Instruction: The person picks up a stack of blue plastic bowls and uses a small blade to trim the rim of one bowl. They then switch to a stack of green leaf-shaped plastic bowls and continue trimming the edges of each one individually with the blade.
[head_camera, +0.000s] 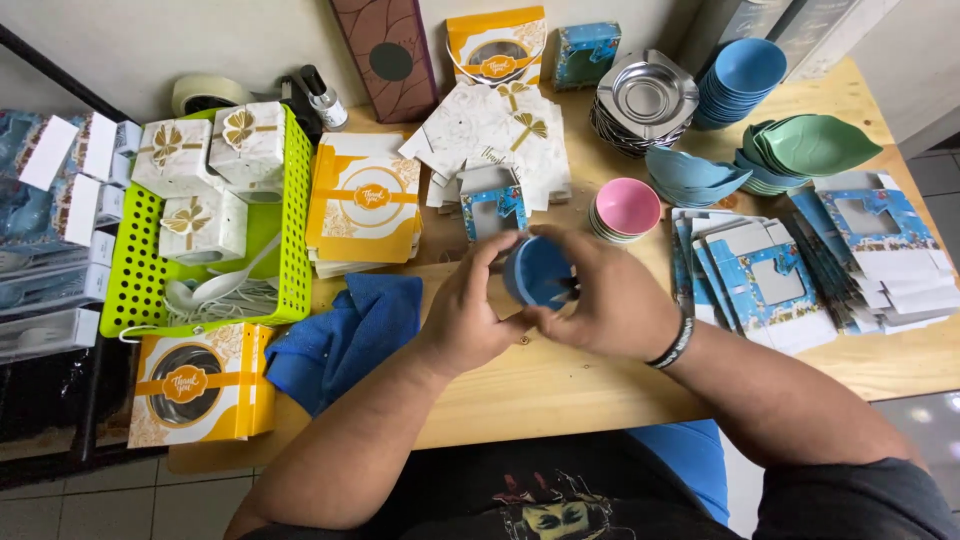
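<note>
Wooden table (560, 385) crowded with boxes stands against a pale wall (120, 45).

Gift-packing workshop: flat boxes (770, 285), stacked bowls (740, 80)

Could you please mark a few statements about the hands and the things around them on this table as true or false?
1. Both hands, left hand and right hand, hold a small blue bowl. True.
2. The green basket holds blue bowls. False: it holds white gift boxes and white spoons.
3. A pink bowl tops a small stack behind the hands. True.
4. The blue cloth lies right of the hands. False: it lies left of them.
5. The right wrist is bare. False: it wears a dark bracelet.
</note>
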